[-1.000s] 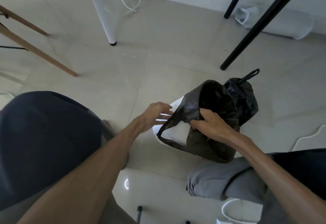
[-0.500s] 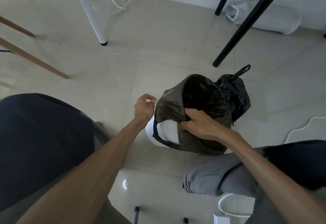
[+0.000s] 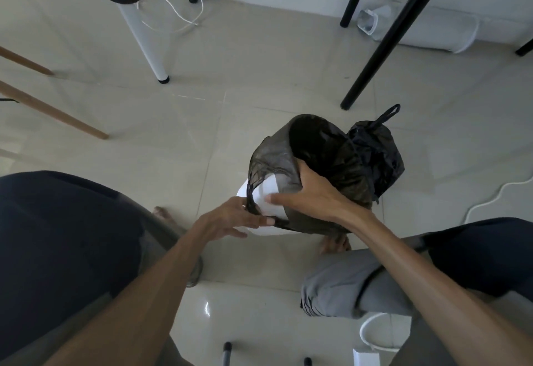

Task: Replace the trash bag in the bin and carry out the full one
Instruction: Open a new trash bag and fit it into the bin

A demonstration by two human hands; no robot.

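Most of the white bin (image 3: 266, 192) hides under the dark liner bag (image 3: 277, 155); left hand (image 3: 230, 221) pinches its handle loop, right hand (image 3: 314, 192) grips the rim, full tied bag (image 3: 375, 155) just behind.

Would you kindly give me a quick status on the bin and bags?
Left hand pinches new bag's handle loop beside white bin. Right hand grips new bag at rim. Full tied bag on floor behind bin. Nothing in the way.
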